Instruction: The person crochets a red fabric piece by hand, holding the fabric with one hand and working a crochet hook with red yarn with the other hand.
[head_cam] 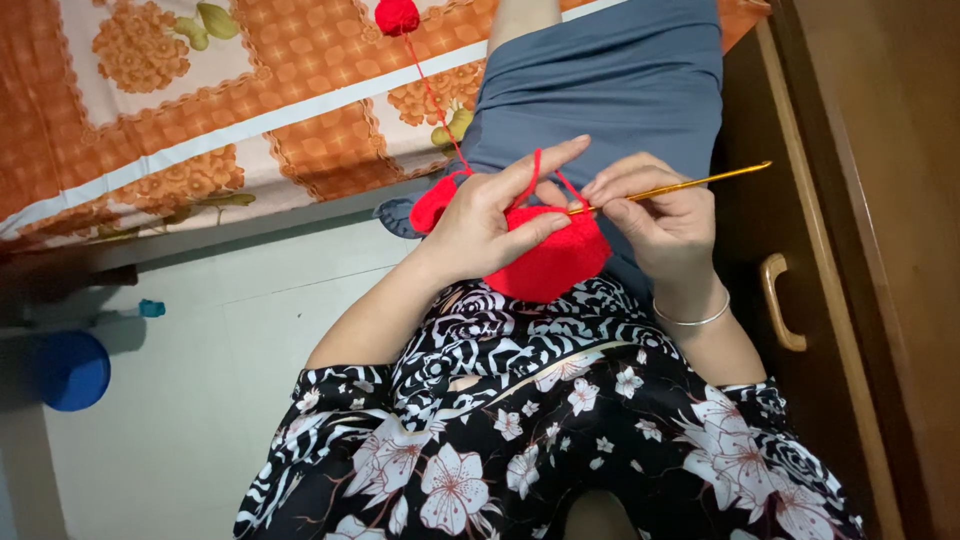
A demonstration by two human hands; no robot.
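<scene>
A: What lies at the far left?

B: A round blue tub (70,370) of smooth plastic on the pale tiled floor (200,380), with a small teal-capped bottle (148,309) just beyond it. Past them, a bedsheet (180,90) in an orange check with flower panels, its edge running across above the floor.

A: Any labels or print?

B: None I can make out. On the sheet near the top sits a fuzzy red yarn ball (397,15); a thin strand (435,100) runs down from it toward the hands.

A: And the left hand?

B: The left hand (490,215) pinches the red piece (545,255), a soft, rounded, knitted-looking patch resting over the lap. Thumb and fingers close on its top edge, while the forefinger stretches out straight with the strand looped over it.

A: The right?

B: The right hand (660,215) has its fingers narrowed on a slim golden metal hook (680,186), gripped near the middle; the tip meets the red piece and the shaft points off to the right. A thin silver bangle (692,318) circles the wrist.

A: What hems them in?

B: Grey trousers (610,80) beyond, a black-and-white floral top (560,430) nearer, and close on the right a dark wooden cabinet (860,250) with a curved handle (780,300). The open room is to the left, over the floor.
</scene>
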